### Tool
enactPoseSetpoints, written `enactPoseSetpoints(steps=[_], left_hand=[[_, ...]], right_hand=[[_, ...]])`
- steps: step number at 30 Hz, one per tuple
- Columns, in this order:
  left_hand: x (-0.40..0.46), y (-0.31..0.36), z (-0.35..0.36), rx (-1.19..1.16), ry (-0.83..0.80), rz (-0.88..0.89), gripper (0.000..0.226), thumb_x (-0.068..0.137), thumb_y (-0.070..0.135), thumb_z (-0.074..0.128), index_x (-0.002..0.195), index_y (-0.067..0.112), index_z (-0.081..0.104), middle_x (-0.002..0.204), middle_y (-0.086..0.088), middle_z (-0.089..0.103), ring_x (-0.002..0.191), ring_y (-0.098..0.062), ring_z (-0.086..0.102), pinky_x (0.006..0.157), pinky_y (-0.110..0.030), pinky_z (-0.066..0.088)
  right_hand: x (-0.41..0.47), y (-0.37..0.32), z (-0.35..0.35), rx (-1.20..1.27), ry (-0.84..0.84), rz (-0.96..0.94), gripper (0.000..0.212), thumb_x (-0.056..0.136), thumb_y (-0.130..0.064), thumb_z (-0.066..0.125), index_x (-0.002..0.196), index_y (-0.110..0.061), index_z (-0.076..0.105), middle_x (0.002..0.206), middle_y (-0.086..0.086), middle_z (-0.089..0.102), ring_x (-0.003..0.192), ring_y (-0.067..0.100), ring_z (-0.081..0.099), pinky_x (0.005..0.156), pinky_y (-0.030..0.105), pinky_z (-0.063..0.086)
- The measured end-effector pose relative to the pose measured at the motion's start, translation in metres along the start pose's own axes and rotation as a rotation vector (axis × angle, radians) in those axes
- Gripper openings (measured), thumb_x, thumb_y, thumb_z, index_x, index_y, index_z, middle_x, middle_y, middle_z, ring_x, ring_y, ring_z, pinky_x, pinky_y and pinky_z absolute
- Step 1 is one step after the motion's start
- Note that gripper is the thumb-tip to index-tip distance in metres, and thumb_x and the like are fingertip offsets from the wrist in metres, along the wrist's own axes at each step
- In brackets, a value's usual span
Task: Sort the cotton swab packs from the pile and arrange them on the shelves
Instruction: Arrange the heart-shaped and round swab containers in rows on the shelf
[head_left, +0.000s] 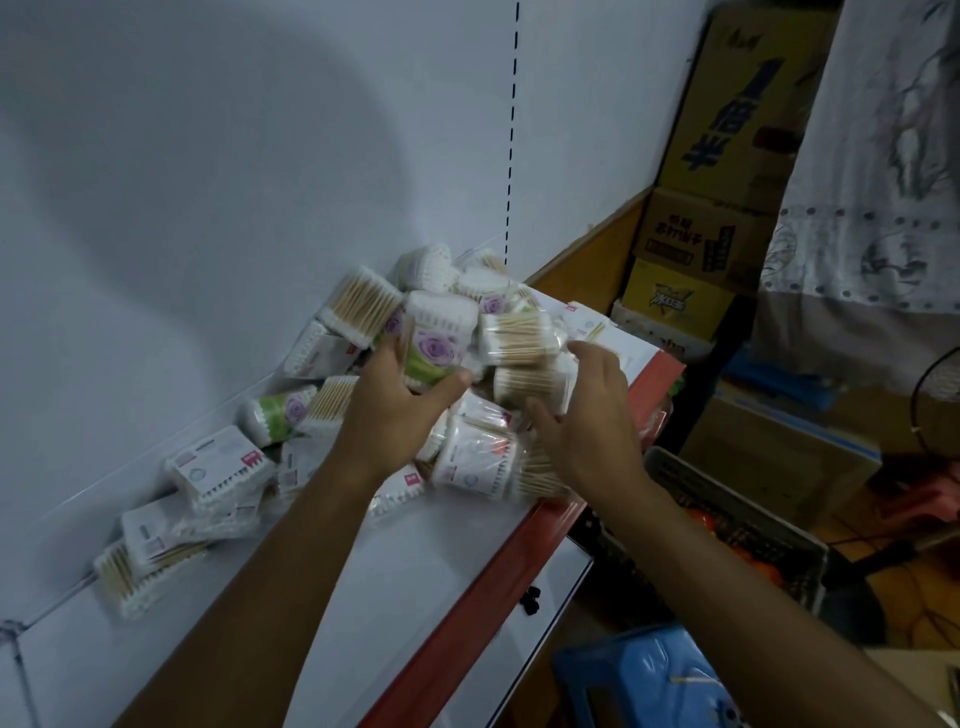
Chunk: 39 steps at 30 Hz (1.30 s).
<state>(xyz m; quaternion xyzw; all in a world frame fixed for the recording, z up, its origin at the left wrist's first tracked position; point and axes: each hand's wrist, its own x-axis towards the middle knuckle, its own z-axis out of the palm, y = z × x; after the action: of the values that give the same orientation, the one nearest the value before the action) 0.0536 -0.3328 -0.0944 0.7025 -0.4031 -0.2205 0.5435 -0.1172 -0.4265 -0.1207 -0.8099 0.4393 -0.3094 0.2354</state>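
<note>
I noted the left hand (396, 402) grasping a rose-printed pack (435, 349) atop the pile (498, 332) at the shelf (405, 561) back edge; right hand (587, 410) released, fingers spread.

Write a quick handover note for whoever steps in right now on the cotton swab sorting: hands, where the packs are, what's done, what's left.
Left hand: holding a purple-flower pack at the middle of the pile.
Right hand: open, fingers spread over the wooden-stick packs at the pile's right side, gripping nothing that can be seen.
Packs: mostly heaped against the back wall on the white shelf; a few white-label packs lie loosely along the wall to the left.
Done: little; no neat rows visible.
Left: separate the types and line them up on the shelves.
</note>
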Motion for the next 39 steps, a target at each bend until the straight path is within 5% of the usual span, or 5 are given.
enactPoseSetpoints(steps=[8,17,27,31,39], left_hand=[[0.004,-0.004,0.013,-0.045,-0.013,-0.059,0.030,0.081,0.031,0.078,0.107,0.029,0.063,0.094,0.015,0.073,0.086,0.001,0.068,0.082,-0.036,0.058],[0.000,0.002,0.010,-0.100,-0.002,-0.074,0.041,0.071,0.045,0.079,0.107,0.031,0.064,0.101,0.009,0.074,0.094,-0.011,0.071,0.086,-0.049,0.058],[-0.012,0.007,0.014,-0.095,-0.016,-0.048,0.026,0.084,0.026,0.076,0.103,0.034,0.060,0.095,0.018,0.073,0.088,0.001,0.069,0.065,-0.016,0.053],[-0.018,0.005,0.009,-0.091,0.006,-0.063,0.028,0.083,0.032,0.076,0.107,0.033,0.060,0.098,0.014,0.073,0.090,-0.001,0.070,0.066,-0.016,0.052],[-0.032,-0.002,0.003,-0.119,0.060,-0.116,0.031,0.083,0.031,0.076,0.109,0.025,0.061,0.099,0.005,0.074,0.090,-0.008,0.071,0.069,-0.022,0.055]], right_hand=[[0.011,0.019,0.013,0.000,-0.083,0.049,0.045,0.088,-0.023,0.071,0.124,-0.014,0.046,0.129,0.001,0.046,0.104,0.020,0.052,0.072,0.031,0.040],[0.004,0.028,-0.003,0.108,-0.017,-0.042,0.045,0.085,-0.047,0.071,0.121,-0.024,0.056,0.115,-0.008,0.062,0.106,0.011,0.054,0.077,0.031,0.042],[-0.003,0.024,-0.009,0.378,-0.003,-0.005,0.033,0.090,-0.039,0.067,0.120,-0.027,0.060,0.095,-0.018,0.061,0.093,0.001,0.058,0.069,0.016,0.046],[-0.006,0.019,-0.007,0.450,-0.036,-0.024,0.022,0.093,-0.028,0.066,0.114,-0.024,0.060,0.089,-0.014,0.062,0.084,-0.005,0.057,0.065,0.004,0.041],[-0.006,0.017,0.004,0.414,-0.056,-0.053,0.029,0.093,-0.036,0.064,0.117,-0.021,0.062,0.090,-0.017,0.064,0.083,-0.005,0.060,0.062,0.011,0.044]])
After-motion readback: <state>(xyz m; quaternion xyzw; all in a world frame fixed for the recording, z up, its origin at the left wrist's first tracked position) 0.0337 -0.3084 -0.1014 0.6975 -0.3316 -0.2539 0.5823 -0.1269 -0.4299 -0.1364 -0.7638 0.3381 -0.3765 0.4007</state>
